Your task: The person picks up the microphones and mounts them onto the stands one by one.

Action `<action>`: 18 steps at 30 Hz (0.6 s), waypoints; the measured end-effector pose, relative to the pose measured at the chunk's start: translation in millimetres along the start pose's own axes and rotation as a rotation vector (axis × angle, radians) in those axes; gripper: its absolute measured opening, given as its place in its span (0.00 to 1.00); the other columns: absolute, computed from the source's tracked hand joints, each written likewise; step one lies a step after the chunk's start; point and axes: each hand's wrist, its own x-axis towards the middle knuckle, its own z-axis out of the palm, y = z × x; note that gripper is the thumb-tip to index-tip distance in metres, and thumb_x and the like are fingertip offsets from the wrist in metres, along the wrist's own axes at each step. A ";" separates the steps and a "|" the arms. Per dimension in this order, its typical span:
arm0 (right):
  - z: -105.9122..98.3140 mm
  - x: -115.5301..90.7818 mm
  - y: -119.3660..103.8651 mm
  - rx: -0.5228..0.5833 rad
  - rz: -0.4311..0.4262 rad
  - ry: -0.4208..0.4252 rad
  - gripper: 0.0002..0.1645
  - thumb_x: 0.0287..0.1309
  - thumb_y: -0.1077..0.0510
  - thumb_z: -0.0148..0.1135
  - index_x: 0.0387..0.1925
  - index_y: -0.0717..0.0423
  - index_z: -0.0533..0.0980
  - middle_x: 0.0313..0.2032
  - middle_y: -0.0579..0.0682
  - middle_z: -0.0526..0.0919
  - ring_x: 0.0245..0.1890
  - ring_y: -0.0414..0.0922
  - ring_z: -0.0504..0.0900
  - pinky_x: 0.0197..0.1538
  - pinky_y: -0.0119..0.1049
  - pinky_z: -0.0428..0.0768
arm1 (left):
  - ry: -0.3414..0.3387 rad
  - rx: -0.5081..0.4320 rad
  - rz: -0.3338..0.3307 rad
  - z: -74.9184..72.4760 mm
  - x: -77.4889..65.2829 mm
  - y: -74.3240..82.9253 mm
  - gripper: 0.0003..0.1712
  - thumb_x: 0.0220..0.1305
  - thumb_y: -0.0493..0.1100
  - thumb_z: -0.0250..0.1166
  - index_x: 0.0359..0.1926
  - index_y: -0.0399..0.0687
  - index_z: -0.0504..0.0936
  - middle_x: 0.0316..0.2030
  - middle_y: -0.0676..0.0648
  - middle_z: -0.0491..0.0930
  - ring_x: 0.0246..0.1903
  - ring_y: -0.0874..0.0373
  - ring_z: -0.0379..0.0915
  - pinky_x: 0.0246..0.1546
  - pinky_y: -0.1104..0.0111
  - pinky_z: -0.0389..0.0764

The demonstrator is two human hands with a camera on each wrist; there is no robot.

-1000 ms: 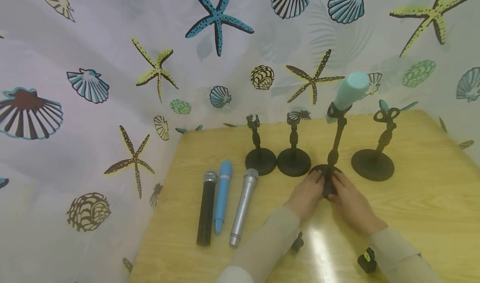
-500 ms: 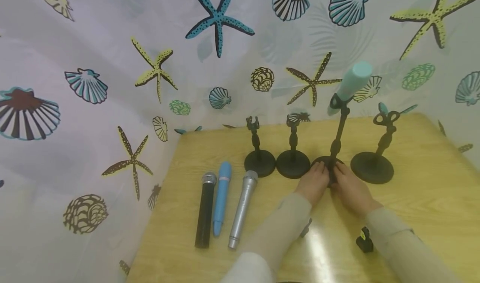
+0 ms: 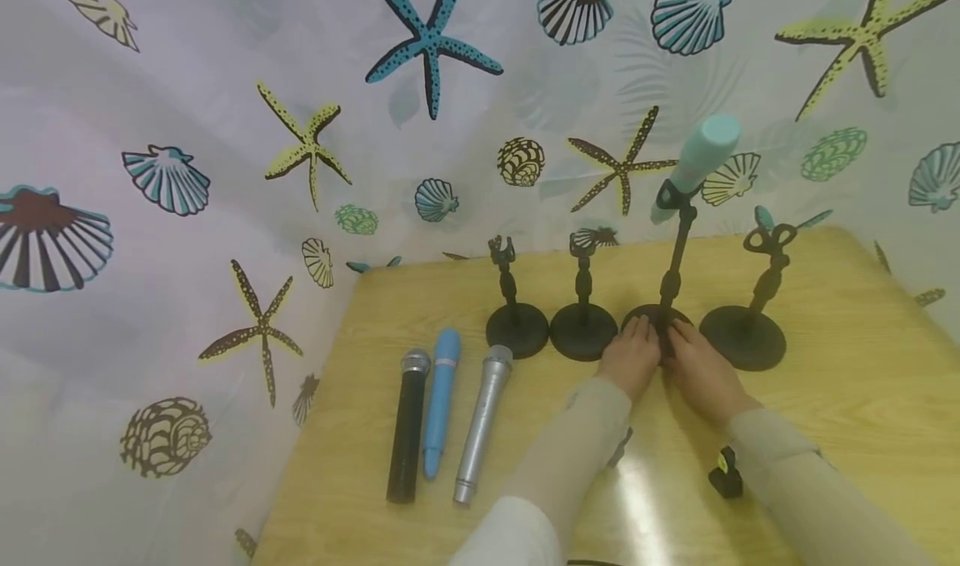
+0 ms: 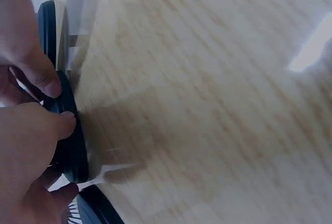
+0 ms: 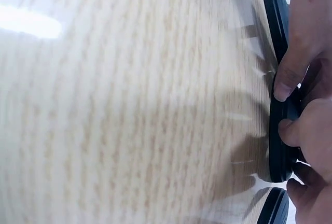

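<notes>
Evidently, the left hand point(image 3: 632, 353) and right hand point(image 3: 701, 371) grip the round black base point(image 5: 277, 151) of a slim black tabletop stand point(image 3: 670, 285) from both sides, thumbs pressing its near rim. Its clip bears a tilted mint-green microphone point(image 3: 703, 151). It stands upright on the yellowish wood-grain table point(image 3: 862, 374), between a shorter black two-pronged stand point(image 3: 583, 287), just beside its left, and a black double-ringed stand point(image 3: 767, 287) near its right; base contact cannot be told. Judged as adjusting the base's position, the step favours sliding over lifting: the raised load probably makes it top-heavy. Equal, low pressure should prevent rocking; fingertips need clearance from neighbouring bases.
</notes>
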 end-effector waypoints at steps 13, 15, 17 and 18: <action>-54.6 -32.0 60.6 0.134 0.229 0.095 0.14 0.63 0.67 0.49 0.42 0.76 0.77 0.42 0.74 0.78 0.35 0.61 0.77 0.36 0.54 0.77 | 0.057 0.003 0.103 -28.7 7.1 39.5 0.12 0.75 0.53 0.53 0.51 0.63 0.79 0.45 0.59 0.78 0.48 0.64 0.75 0.51 0.69 0.78; -58.5 -30.3 69.3 0.133 0.263 0.072 0.17 0.64 0.66 0.50 0.46 0.80 0.74 0.45 0.78 0.76 0.39 0.68 0.76 0.39 0.61 0.77 | 0.010 -0.022 0.135 -33.0 11.4 52.7 0.13 0.75 0.53 0.52 0.55 0.63 0.76 0.49 0.60 0.76 0.51 0.65 0.73 0.52 0.71 0.78; -59.2 -28.6 74.4 0.146 0.274 0.034 0.22 0.65 0.65 0.52 0.51 0.84 0.69 0.50 0.83 0.71 0.48 0.76 0.72 0.48 0.69 0.74 | -0.050 -0.044 0.157 -35.2 15.3 66.8 0.17 0.76 0.54 0.51 0.61 0.63 0.71 0.57 0.61 0.72 0.58 0.67 0.69 0.56 0.73 0.76; -58.6 -28.4 76.2 0.145 0.277 0.012 0.24 0.66 0.64 0.52 0.53 0.86 0.67 0.52 0.85 0.69 0.52 0.79 0.69 0.52 0.72 0.71 | -0.064 -0.043 0.169 -34.8 16.8 73.6 0.20 0.75 0.54 0.51 0.64 0.63 0.69 0.61 0.61 0.70 0.61 0.67 0.67 0.58 0.73 0.75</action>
